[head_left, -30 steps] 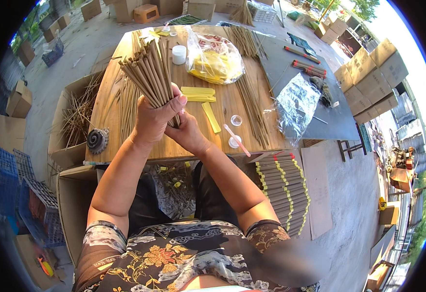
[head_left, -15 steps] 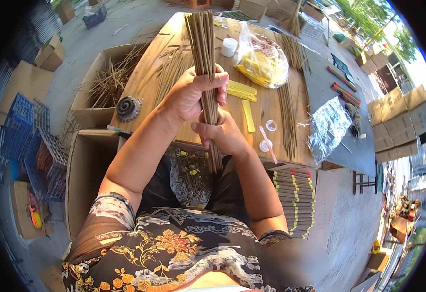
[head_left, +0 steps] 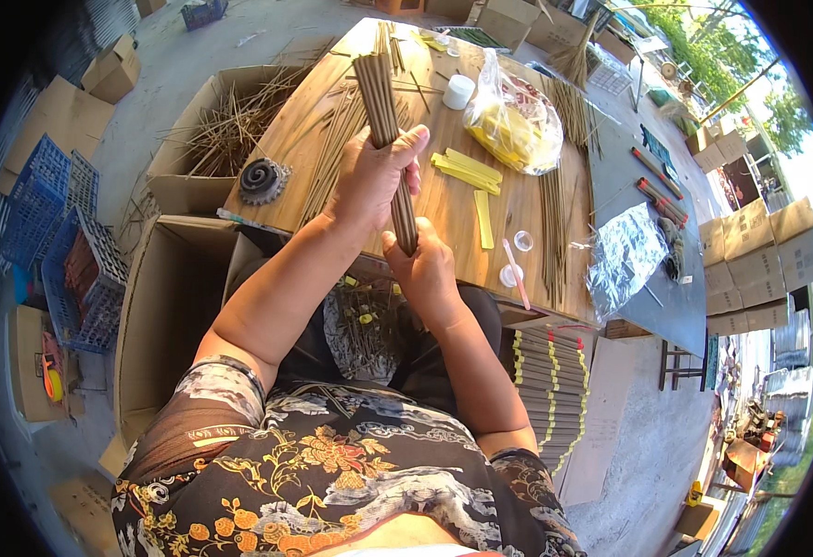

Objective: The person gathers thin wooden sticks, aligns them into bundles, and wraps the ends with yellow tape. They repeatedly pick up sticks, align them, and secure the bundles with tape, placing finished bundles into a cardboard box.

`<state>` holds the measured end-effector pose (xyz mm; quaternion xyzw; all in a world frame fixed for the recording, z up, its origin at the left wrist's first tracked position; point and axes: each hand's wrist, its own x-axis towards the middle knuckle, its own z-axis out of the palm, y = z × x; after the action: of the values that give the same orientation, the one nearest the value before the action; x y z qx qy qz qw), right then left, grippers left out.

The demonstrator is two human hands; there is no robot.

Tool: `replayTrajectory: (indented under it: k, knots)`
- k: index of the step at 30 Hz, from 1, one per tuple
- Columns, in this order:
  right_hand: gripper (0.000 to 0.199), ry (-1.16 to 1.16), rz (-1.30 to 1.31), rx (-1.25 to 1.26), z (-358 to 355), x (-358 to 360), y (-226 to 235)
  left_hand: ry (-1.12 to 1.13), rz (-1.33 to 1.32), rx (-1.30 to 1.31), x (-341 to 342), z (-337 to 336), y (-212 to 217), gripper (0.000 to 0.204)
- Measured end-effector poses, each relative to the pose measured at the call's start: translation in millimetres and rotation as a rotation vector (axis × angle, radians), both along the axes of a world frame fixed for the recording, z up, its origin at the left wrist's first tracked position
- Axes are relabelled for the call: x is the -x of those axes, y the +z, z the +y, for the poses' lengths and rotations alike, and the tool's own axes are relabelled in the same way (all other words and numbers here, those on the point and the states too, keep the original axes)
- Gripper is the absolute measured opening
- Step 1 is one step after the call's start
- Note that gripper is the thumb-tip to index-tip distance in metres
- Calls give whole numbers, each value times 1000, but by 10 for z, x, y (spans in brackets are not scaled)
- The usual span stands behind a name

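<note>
Left hand (head_left: 367, 176) closed round middle, right hand (head_left: 428, 277) round lower end of brown stick bundle (head_left: 378, 102), above near edge of wooden table (head_left: 455, 212). We judge bundle light, stiff, brittle; grasp mid-length.

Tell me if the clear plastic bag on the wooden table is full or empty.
Partly full: yellow material fills the near part of the clear plastic bag; its narrow far end looks empty.
</note>
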<state>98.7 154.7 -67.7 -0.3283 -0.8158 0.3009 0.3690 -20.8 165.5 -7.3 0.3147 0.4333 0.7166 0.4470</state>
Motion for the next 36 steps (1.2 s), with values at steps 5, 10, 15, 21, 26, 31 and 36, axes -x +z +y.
replayTrajectory:
  k: [5, 10, 15, 21, 26, 31, 36]
  knots:
    - [18, 486, 307, 1230, -166, -134, 317, -571, -540, -108, 191, -99, -114, 15]
    - [17, 250, 144, 785, -234, -67, 117, -126, -188, 90, 97, -152, -166, 20]
    - [16, 473, 325, 1275, -316, -162, 348, -364, -437, -42, 81, -280, -110, 19]
    - [17, 292, 150, 1016, -370, -93, 134, -125, -308, 76, 55, -324, -269, 19]
    - [17, 276, 168, 1056, -419, -78, 185, -288, -406, 1, 85, -326, -253, 18]
    - [15, 489, 331, 1475, -317, -106, 143, -514, -661, -76, 217, -232, -437, 19]
    - [16, -29, -124, 470, -294, 108, -68, -263, -391, 37, 193, -99, -541, 15]
